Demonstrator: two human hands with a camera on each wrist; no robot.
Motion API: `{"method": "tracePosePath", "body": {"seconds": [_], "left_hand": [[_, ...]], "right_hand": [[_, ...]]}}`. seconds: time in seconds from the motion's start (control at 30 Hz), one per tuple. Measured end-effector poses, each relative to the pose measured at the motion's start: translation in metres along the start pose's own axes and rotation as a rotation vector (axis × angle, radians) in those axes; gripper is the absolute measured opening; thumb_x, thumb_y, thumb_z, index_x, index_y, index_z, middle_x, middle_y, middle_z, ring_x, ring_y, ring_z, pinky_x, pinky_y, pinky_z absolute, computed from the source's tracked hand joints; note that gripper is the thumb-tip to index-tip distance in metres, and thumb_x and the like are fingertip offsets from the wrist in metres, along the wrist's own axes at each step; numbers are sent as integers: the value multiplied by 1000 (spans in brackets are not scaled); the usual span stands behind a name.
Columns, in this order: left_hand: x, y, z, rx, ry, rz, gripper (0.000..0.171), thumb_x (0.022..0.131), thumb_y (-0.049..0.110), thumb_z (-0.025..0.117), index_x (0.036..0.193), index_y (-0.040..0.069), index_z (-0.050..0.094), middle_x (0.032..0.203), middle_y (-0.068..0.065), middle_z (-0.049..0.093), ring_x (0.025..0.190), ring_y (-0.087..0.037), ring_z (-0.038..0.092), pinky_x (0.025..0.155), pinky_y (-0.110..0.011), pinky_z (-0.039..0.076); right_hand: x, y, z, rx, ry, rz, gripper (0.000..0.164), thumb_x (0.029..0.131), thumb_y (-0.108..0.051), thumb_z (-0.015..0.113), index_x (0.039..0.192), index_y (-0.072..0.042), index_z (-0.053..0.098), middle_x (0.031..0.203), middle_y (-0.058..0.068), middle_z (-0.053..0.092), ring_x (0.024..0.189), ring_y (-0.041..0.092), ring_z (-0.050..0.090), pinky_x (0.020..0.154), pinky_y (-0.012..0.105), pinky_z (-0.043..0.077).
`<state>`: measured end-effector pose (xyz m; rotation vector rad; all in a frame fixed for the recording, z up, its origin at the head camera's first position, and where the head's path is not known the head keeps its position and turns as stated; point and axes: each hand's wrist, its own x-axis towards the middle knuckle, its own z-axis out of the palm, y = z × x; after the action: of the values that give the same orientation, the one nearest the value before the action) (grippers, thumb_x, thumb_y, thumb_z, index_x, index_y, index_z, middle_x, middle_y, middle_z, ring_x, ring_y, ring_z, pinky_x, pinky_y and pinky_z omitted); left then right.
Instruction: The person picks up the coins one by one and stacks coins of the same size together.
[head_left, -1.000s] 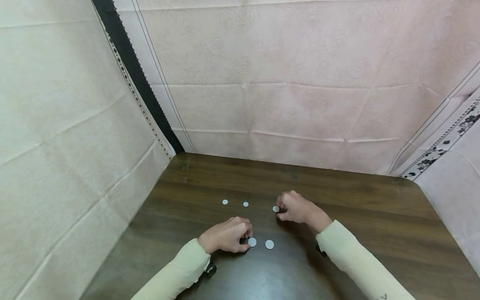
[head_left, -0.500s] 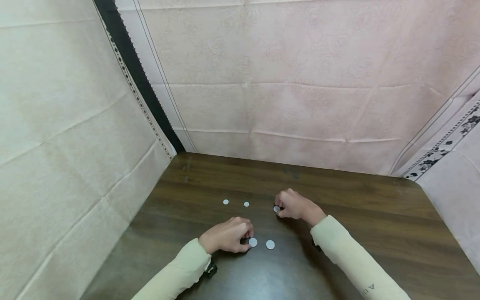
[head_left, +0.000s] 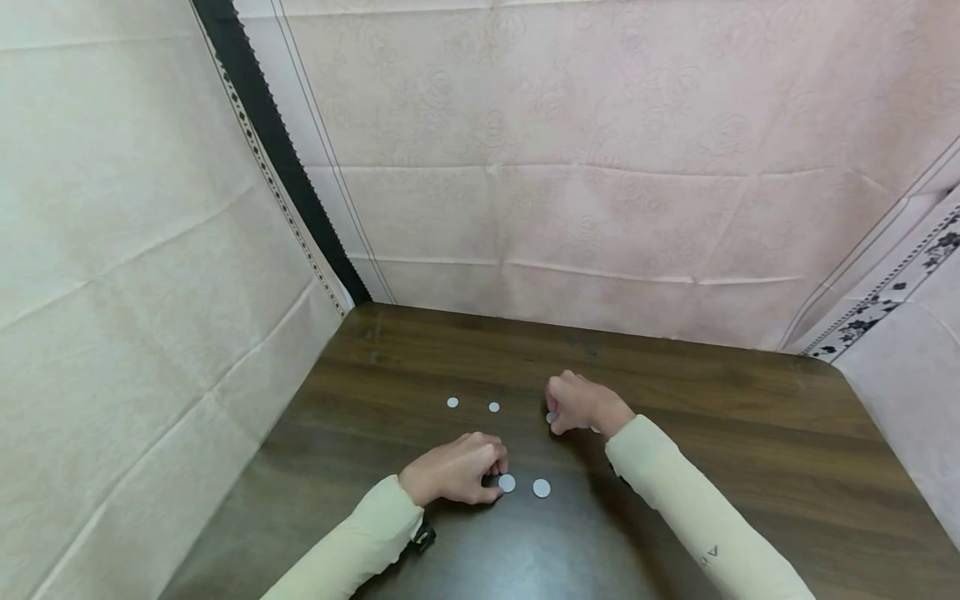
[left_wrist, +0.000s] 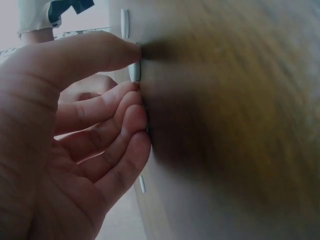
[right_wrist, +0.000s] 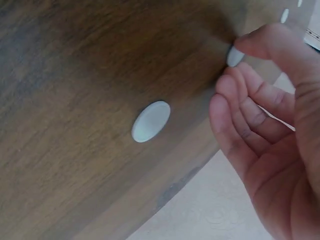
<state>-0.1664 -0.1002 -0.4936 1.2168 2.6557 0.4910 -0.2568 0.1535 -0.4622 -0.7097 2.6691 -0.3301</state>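
My left hand (head_left: 456,469) rests low on the table. Its thumb and forefinger pinch the rim of a flat white disc (head_left: 507,483), which lies partly behind the thumb in the left wrist view. Farther back and to the right, my right hand (head_left: 585,405) pinches a second white disc (right_wrist: 235,56) between thumb and fingertips, close against the wood. Another disc (right_wrist: 151,121) lies flat beside the right hand; in the head view the wrist mostly covers it. Just right of the left hand's disc lies a loose white disc (head_left: 542,488).
Two smaller-looking white discs, a left one (head_left: 452,402) and a right one (head_left: 493,407), lie in a row toward the back of the dark wooden table (head_left: 720,467). Pale cloth (head_left: 600,167) hangs behind the table and at both sides.
My right hand and forearm have shifted left and slightly away, with its disc edging left. A disc now peeks out beneath the right wrist. The left hand has stayed in place.
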Motion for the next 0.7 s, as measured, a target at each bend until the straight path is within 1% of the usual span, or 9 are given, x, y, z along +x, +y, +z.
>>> {"method": "tracePosePath", "body": {"seconds": [0.17,0.33,0.47,0.6,0.7], "left_hand": [[-1,0,0,6,1,6,14,89,23,83,93,15,72,87,9,63,73,3,52,67,-10,46],[-1,1,1,-3,1,8,13,88,22,83,93,15,73,87,9,63,75,3,52,68,-10,46],[-1,1,1,5,-2,3,13,88,21,83,93,15,73,87,9,63,74,3,52,68,-10,45],[-1,1,0,6,-4,-6,13,88,21,83,92,15,72,87,9,63,74,3,52,68,-10,45],[-1,1,-1,4,-5,-9,13,88,21,83,93,15,72,87,9,63,74,3,52,68,-10,45]], "right_hand": [[6,1,3,-54,0,-1,23,82,-22,88,83,-18,65,83,-4,63,72,14,59,64,32,51],[12,6,9,-111,0,-65,27,78,-23,87,67,-22,63,67,-7,62,58,10,56,54,27,44],[15,8,10,-148,12,-133,35,75,-22,84,55,-23,56,54,-10,57,48,5,48,48,25,37],[17,7,9,-181,19,-167,40,74,-21,84,52,-23,50,51,-11,52,46,4,43,47,24,34],[15,6,7,-193,12,-152,39,75,-22,85,54,-23,52,53,-10,55,47,4,44,48,24,35]]}}
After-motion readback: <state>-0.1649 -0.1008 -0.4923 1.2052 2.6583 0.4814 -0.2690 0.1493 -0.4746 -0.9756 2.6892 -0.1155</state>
